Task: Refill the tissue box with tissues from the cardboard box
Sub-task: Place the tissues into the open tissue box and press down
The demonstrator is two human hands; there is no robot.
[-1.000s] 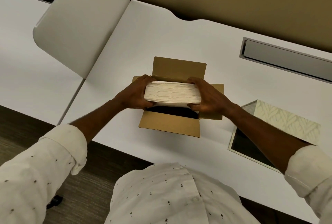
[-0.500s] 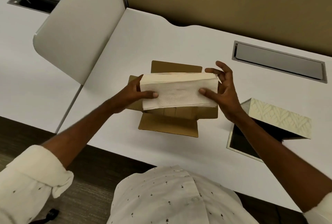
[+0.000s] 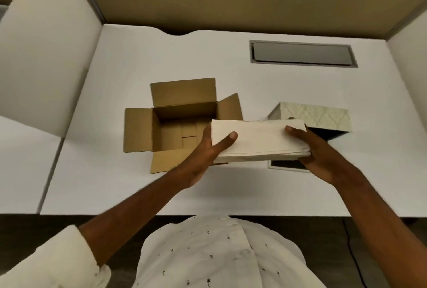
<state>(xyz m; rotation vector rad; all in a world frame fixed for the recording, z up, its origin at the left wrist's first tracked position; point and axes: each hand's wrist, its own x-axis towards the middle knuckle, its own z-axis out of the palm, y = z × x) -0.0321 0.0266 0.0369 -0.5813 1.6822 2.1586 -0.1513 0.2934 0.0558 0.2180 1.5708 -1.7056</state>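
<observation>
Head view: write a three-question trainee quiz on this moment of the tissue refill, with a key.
1. True or false: the tissue stack lies inside the cardboard box.
2. Which hands hold the stack? A) left only B) right only C) both
3. Fill in: the patterned tissue box sits to the ___ of the cardboard box.

Key:
1. False; it is held in the air between the two boxes, and the cardboard box looks empty.
2. C; left hand and right hand, one at each end.
3. Right.
</observation>
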